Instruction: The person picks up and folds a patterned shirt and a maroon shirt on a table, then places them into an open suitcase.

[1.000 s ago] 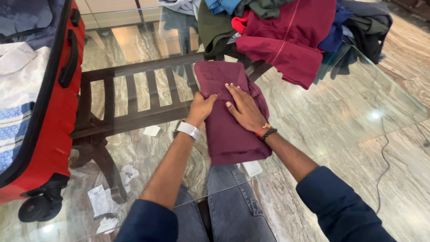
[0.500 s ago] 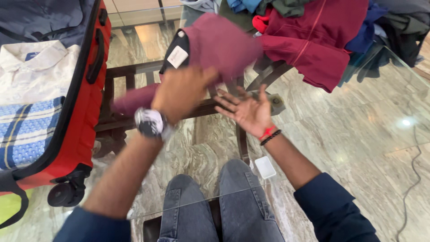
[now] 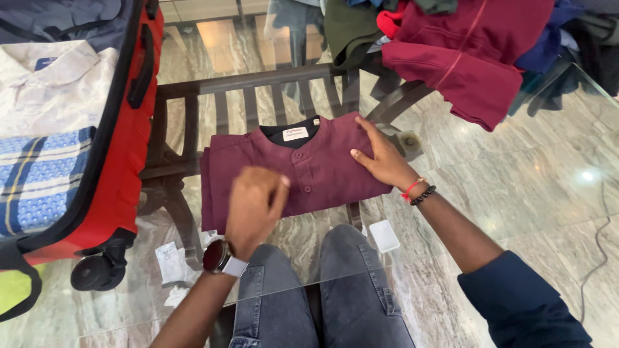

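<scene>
A folded maroon shirt (image 3: 316, 164) lies flat on the glass table (image 3: 516, 193), collar and white label facing away from me. My right hand (image 3: 382, 156) presses flat on the shirt's right edge, fingers spread. My left hand (image 3: 253, 203), with a watch on the wrist, rests on the shirt's lower middle, fingers curled loosely against the cloth.
An open red suitcase (image 3: 122, 148) at the left holds a white shirt (image 3: 51, 84) and a blue checked garment (image 3: 35, 174). A heap of clothes, with a dark red hoodie (image 3: 471, 58) on top, sits at the far right. My knees in jeans show under the glass.
The shirt was lifted and flipped by my left hand, and now lies face up, turned sideways. Both hands have come back down onto it.
</scene>
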